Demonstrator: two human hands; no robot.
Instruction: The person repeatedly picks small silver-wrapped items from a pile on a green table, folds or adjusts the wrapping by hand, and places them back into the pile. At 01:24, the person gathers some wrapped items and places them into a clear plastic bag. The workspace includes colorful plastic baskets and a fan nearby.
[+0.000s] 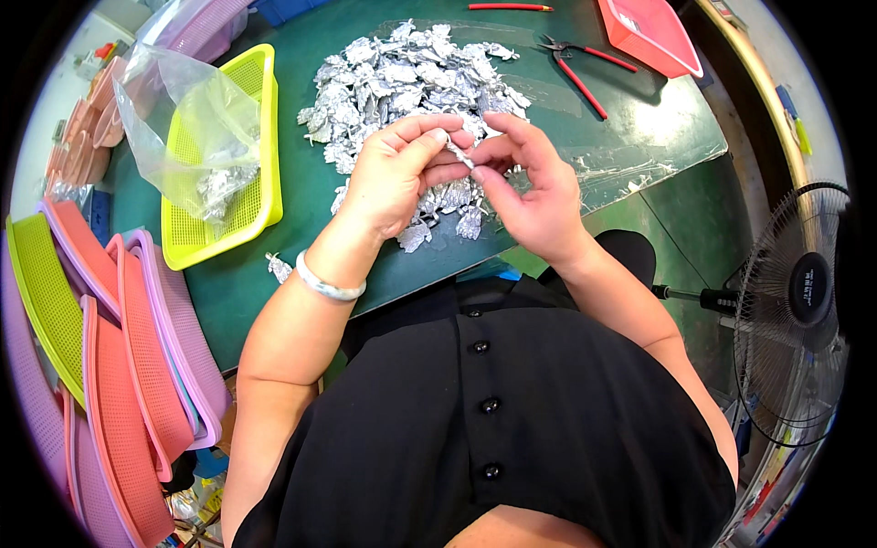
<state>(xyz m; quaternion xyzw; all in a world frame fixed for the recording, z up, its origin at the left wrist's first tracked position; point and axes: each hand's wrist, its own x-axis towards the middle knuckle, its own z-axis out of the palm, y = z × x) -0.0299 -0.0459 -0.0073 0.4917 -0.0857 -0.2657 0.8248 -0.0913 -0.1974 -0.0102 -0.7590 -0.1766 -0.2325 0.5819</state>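
Between my two hands, over the near edge of a heap, is a small silvery metal piece point(459, 155). My left hand point(408, 164) pinches one end of it with thumb and fingers. The fingertips of my right hand point(534, 187) close on its other end. Behind and under my hands lies a large heap of similar silvery metal pieces point(402, 78), with ragged outlines. Several of them spread toward the table's near edge below my hands. My fingers cover part of the held piece, so its full shape is hidden.
On the green table point(630, 137), a yellow-green basket point(268, 155) with a clear plastic bag point(183, 119) stands left. Red-handled pliers point(585, 68) and a pink tray point(649, 41) lie at the far right. Stacked baskets point(128, 393) crowd the left; a fan point(795, 301) stands right.
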